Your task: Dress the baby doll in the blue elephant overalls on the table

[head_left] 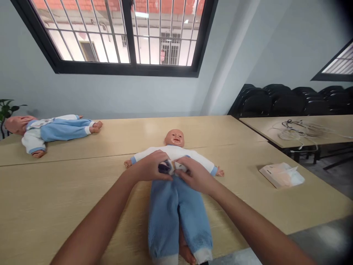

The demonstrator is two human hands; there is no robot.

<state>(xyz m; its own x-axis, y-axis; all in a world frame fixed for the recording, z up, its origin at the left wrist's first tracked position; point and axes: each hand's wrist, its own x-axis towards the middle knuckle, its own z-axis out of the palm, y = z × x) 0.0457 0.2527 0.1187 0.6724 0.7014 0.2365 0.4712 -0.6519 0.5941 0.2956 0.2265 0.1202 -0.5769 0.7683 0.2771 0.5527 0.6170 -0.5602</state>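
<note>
A baby doll (175, 138) lies face up on the wooden table, arms spread out to both sides. It wears a white shirt (172, 149) with blue cuffs and blue trousers (164, 209) with white ankle bands. Over its belly, my left hand (153, 165) and my right hand (194, 174) are closed, close together. Between them they pinch a bunched, printed part of the shirt front, white with dark and tan patches. My fingers cover much of the doll's waist. One bare foot (186, 254) shows between the trouser legs.
Another doll (66, 129) in similar clothes lies at the back left, near a plant (7, 110). To the right sits an opened pack of tissues (282, 175). Coiled cables (298, 130) rest on a second table, before stacked black chairs (286, 101). A barred window is ahead.
</note>
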